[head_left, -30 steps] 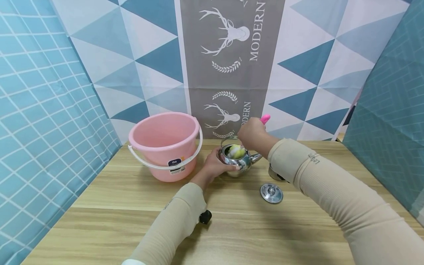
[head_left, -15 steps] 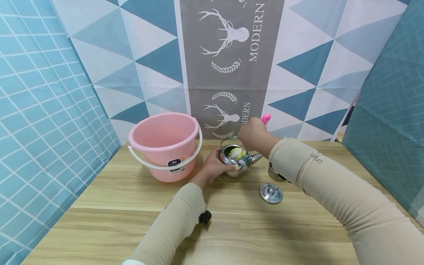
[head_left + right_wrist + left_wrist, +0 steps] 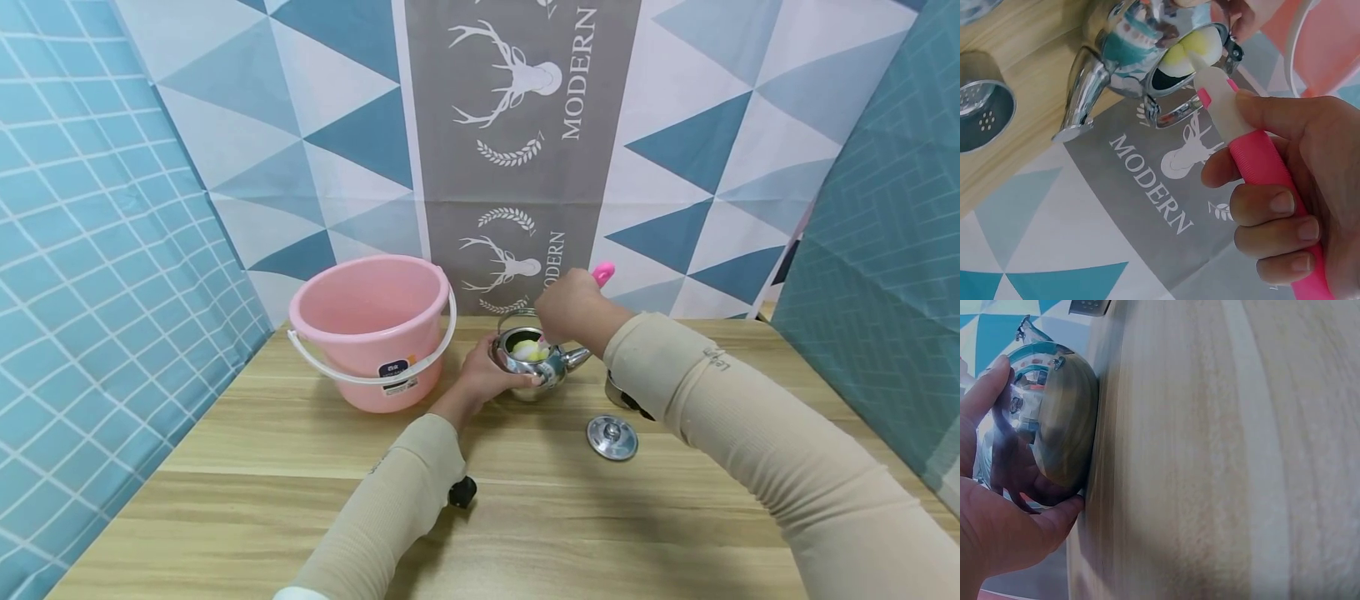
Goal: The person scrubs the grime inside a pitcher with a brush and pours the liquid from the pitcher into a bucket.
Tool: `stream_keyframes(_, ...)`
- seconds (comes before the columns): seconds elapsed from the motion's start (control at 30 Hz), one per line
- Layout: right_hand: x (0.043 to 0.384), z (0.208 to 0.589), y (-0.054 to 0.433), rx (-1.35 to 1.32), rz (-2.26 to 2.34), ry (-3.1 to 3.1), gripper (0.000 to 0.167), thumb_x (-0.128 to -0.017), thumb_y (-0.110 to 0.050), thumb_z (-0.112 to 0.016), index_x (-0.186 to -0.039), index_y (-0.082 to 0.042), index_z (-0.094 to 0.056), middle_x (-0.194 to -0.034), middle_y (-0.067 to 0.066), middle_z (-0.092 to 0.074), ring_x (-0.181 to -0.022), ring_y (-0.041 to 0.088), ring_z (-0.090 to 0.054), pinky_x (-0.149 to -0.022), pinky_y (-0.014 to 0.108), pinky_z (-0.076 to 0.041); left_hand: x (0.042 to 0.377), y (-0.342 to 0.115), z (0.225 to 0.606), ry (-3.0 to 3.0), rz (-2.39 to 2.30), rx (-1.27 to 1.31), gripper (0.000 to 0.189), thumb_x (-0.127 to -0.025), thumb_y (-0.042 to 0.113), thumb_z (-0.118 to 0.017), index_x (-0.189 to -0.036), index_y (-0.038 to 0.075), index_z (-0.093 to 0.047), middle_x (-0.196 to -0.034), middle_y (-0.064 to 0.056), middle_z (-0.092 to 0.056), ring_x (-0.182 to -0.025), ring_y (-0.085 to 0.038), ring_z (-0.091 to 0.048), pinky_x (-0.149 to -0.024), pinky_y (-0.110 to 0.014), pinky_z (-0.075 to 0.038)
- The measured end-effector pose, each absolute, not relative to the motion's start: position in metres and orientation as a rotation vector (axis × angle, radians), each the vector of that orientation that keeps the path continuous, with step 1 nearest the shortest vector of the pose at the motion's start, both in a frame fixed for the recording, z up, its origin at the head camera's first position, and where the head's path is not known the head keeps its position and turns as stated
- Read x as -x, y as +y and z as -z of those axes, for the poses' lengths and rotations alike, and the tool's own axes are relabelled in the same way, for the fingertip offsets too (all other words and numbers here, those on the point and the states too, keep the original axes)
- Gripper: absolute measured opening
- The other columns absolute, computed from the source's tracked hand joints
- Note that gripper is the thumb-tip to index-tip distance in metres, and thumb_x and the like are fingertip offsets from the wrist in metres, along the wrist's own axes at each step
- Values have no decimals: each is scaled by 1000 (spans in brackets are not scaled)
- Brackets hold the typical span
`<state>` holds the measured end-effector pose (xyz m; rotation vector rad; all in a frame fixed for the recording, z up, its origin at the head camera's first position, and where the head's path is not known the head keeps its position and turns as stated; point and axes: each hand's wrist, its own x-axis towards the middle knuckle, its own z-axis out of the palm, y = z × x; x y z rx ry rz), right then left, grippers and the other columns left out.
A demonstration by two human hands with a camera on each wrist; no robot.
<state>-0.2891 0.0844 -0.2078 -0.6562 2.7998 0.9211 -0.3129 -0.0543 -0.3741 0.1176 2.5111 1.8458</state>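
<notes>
A shiny metal teapot (image 3: 551,372) stands uncovered on the wooden table, its spout pointing right. My left hand (image 3: 483,372) grips it from the left side; the left wrist view has the thumb and fingers spread round the body of the teapot (image 3: 1063,425). My right hand (image 3: 570,304) is above the opening and holds a sponge brush. In the right wrist view its pink handle (image 3: 1266,165) lies inside my curled fingers, and the yellow and white sponge head (image 3: 1194,53) sits in the teapot's mouth. The sponge's lower part is hidden inside.
The pink bucket (image 3: 375,333) with a white handle stands left of the teapot. The metal lid (image 3: 612,437) lies to its right, near a perforated metal strainer (image 3: 985,106). A patterned cloth (image 3: 517,167) hangs behind the table. Something black (image 3: 462,492) shows beside my left sleeve.
The sponge head has shifted slightly within the teapot's mouth and sits a little lower. My left hand and the teapot have hardly moved.
</notes>
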Motion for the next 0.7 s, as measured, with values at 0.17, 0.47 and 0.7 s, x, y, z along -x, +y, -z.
stream_keyframes(0.17,291,209,83,629,-845,2798,21,-90,-31,-58,-77,-16,-65,-76,0,-63,-70,16,-55,-66,35,-47,313,-54,374,2519,-1833,-114,106,-57,19,-96,-146,12,-39,-138,-11,-48,-125,-27,-45,-108,-38,-35)
stream_keyframes(0.47,299,217,80,609,-827,2805,26,-96,-33,-54,-95,-13,-70,-82,1,-64,-77,17,-58,-72,37,-49,312,-54,371,2507,-1831,-127,108,-58,16,-96,-147,9,-35,-138,-14,-48,-125,-28,-45,-108,-38,-35)
stream_keyframes(0.7,301,224,80,636,-872,2831,32,-98,-40,-54,-91,-13,-71,-80,1,-65,-76,16,-59,-71,36,-51,312,-53,371,2511,-1818,-125,109,-58,16,-96,-148,8,-34,-138,-14,-47,-125,-28,-45,-108,-38,-35)
